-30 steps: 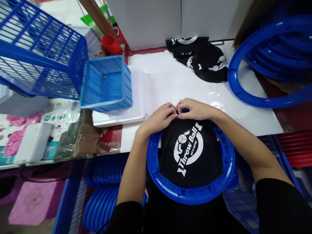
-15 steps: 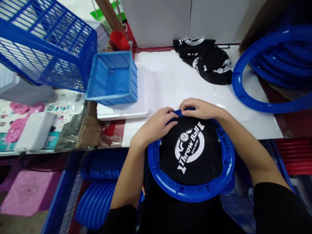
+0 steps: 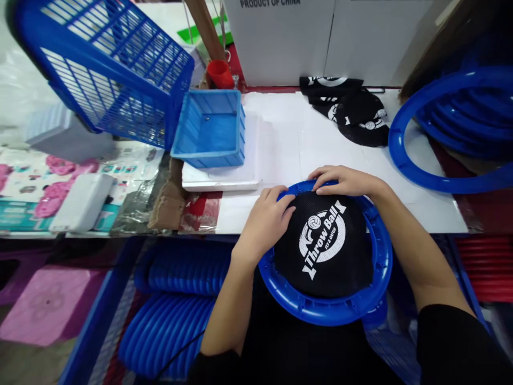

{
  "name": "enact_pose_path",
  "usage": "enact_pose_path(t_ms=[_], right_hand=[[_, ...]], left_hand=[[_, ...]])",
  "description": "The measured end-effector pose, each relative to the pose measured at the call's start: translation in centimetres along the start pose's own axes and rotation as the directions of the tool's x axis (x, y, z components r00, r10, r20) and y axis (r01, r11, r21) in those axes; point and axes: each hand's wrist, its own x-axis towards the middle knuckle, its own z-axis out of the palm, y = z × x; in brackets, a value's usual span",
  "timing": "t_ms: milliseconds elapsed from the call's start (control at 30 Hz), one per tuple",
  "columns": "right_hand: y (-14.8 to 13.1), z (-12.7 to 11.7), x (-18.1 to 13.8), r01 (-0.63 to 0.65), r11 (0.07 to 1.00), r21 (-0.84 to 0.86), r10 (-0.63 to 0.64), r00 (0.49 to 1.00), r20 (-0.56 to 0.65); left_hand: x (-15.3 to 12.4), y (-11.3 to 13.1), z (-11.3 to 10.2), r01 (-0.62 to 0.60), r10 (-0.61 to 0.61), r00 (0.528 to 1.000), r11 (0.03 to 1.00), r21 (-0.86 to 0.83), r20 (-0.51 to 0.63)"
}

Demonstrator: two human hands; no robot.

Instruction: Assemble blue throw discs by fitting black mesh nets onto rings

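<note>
A blue plastic ring (image 3: 326, 314) lies tilted against my front at the table edge. Inside it sits a black mesh disc (image 3: 352, 267) printed "Throw Ball" in white. My left hand (image 3: 269, 220) is closed on the upper left of the ring, fingertips on the edge of the mesh. At the top of the ring, my right hand (image 3: 345, 182) has its fingers bent over the rim, touching rim and mesh. The mesh edge shows gaps to the ring on the right side. Under both palms the rim is hidden.
Further black mesh discs (image 3: 360, 115) lie at the back of the white-covered table (image 3: 280, 144). Blue rings (image 3: 404, 166) stand at the right. A blue bin (image 3: 212, 152) and a slatted basket (image 3: 140, 101) are at the left. Stacked blue rings (image 3: 168, 331) fill a crate below.
My left hand has slid a little down the ring's left side, away from the top. My right hand stays at the top rim. The view has shifted left.
</note>
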Motion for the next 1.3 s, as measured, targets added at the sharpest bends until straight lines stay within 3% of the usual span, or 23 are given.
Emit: enact_pose_path(t_ms=[167,333,433,567,767,833,933,1067,1167,1300], right_hand=[[0.0,1.2,-1.1,0.014,0.998,-0.056,-0.021,0.992,-0.128],[-1.3,3.2,-4.4,-0.087,0.975,-0.203,0.022,0.952,-0.305],[-2.0,4.5,-6.9,-0.210,0.948,-0.237,0.088,0.895,-0.438],[-2.9,5.6,-9.5,-0.356,0.878,-0.319,0.149,0.838,-0.525],[-5.7,6.1,-10.0,-0.445,0.736,-0.510,0.167,0.850,-0.500],[-6.4,6.3,-9.1,-0.357,0.753,-0.552,0.110,0.896,-0.429],[-6.4,6.4,-7.3,-0.185,0.795,-0.578,0.058,0.971,-0.230],[-5.5,5.5,-5.4,-0.174,0.820,-0.545,0.130,0.984,-0.118],[-5.4,4.0,-4.7,-0.160,0.851,-0.501,0.166,0.986,-0.032],[-5.5,2.1,-4.2,-0.179,0.892,-0.415,0.184,0.982,-0.027]], left_hand=[[0.9,-0.9,0.9,-0.067,0.070,0.996,0.997,0.047,-0.055],[0.4,-0.3,-0.7,-0.189,0.197,0.977,0.976,0.106,-0.077],[-1.6,1.8,-1.5,-0.144,0.157,0.982,0.981,0.128,-0.106],[-3.7,3.7,-0.2,0.030,-0.007,0.995,0.974,0.224,-0.100],[-2.8,3.0,1.0,0.042,-0.045,0.999,0.980,0.196,0.014],[-2.3,2.8,0.6,0.026,-0.036,0.998,0.986,0.163,0.058],[-1.7,2.6,0.1,0.005,-0.016,0.994,0.996,0.093,0.112],[-1.6,2.2,0.2,0.028,-0.025,0.987,0.999,-0.019,0.160],[-1.5,1.5,0.5,0.019,-0.006,0.992,0.994,-0.103,0.127],[-1.1,0.5,0.6,0.027,-0.011,0.998,0.972,-0.234,0.068]])
